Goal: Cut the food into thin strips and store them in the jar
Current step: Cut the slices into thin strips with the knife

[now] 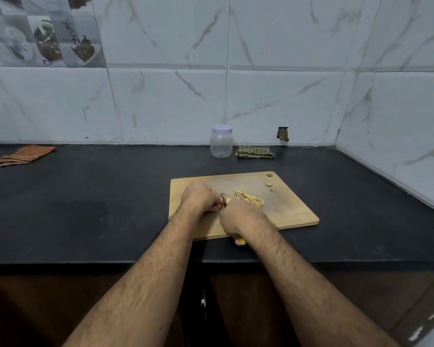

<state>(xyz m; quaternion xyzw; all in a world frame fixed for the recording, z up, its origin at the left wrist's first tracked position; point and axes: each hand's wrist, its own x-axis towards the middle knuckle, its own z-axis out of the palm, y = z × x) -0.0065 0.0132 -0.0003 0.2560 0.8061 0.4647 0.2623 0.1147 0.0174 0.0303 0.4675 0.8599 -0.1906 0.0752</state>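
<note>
A wooden cutting board [291,209] lies on the black counter. On it sits a pile of thin pale yellow strips [249,197]. My left hand [201,197] holds a small piece of the food [228,201] down on the board with curled fingers. My right hand [242,217] grips a knife with a yellow handle [241,242]; its blade [224,198] shows only a little between my hands, at the piece. A clear plastic jar [221,145] with a pale lid screwed on stands at the back by the wall.
A folded green checked cloth [254,152] lies right of the jar. A folded orange striped cloth [25,155] lies at the far left. Two small food scraps [269,184] sit near the board's hanging hole. Tiled walls close the back and right side.
</note>
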